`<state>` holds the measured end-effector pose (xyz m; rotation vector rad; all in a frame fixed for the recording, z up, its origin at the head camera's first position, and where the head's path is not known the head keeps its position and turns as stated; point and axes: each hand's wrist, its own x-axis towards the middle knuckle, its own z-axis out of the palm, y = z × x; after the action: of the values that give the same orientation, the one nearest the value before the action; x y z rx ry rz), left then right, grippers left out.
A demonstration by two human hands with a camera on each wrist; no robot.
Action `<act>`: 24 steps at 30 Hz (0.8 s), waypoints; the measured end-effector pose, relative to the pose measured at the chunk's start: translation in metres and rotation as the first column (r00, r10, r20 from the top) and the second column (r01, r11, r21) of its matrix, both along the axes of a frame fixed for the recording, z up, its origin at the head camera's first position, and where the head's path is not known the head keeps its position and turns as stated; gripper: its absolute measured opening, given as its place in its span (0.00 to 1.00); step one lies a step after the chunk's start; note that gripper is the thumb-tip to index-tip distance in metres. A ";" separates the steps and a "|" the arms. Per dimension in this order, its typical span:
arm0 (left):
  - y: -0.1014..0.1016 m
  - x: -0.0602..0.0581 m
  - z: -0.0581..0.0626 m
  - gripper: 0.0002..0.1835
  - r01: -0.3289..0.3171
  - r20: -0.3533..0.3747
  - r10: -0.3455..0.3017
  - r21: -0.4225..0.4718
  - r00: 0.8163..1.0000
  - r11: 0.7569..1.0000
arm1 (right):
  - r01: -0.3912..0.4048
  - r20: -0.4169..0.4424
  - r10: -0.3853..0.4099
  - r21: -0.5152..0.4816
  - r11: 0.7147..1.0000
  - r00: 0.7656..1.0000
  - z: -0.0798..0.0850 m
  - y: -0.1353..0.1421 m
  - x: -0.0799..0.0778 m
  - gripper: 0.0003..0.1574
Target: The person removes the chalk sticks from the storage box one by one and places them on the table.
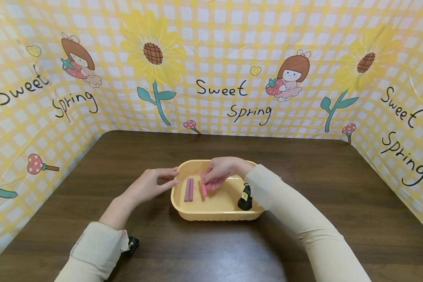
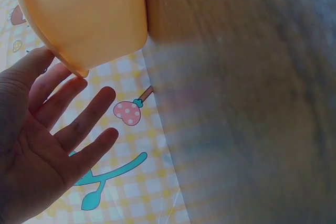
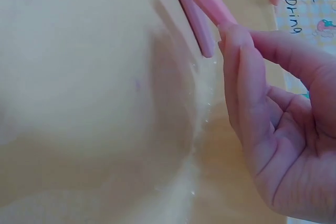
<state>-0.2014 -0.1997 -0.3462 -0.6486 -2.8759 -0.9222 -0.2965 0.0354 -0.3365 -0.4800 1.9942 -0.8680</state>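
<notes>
A yellow tray (image 1: 211, 212) sits on the brown worktop (image 1: 211, 246). Over the tray's floor, left of its middle, the right hand (image 1: 221, 170) pinches a pink stick (image 1: 204, 190) between thumb and fingertips; the stick slants, and its near end points towards the tray's front rim. Two mauve sticks (image 1: 191, 190) lie side by side in the tray, between the pink stick and the tray's left wall (the right wrist view plainly shows only one of them). The left hand (image 1: 151, 182) is at the tray's left rim, thumb and forefinger apart and touching it, with the other fingers spread outside the tray. A black item (image 1: 244, 200) with a yellow label shows before the tray's right part, next to the right sleeve (image 1: 296, 219); whether it touches the tray I cannot tell. Behind the tray, beyond the worktop, hangs a checked cloth (image 1: 218, 47) printed with sunflowers and "Sweet Spring".
</notes>
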 end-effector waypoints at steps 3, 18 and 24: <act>0.000 0.000 0.000 0.21 0.003 -0.001 -0.003 -0.001 1.000 1.000 | -0.001 -0.013 0.000 -0.015 1.000 1.000 0.004 0.005 0.000 0.09; 0.000 0.000 0.000 0.21 0.004 0.011 -0.004 0.001 1.000 1.000 | -0.061 -0.017 0.060 -0.059 0.996 0.998 0.016 0.026 -0.001 0.10; 0.000 0.000 0.000 0.21 -0.001 0.012 0.001 0.002 1.000 1.000 | -0.048 0.016 0.050 -0.107 0.993 0.999 0.021 0.035 0.001 0.09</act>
<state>-0.2013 -0.2002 -0.3461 -0.6433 -2.8849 -0.9318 -0.2959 0.0708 -0.3150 -0.5770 1.9178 -0.9490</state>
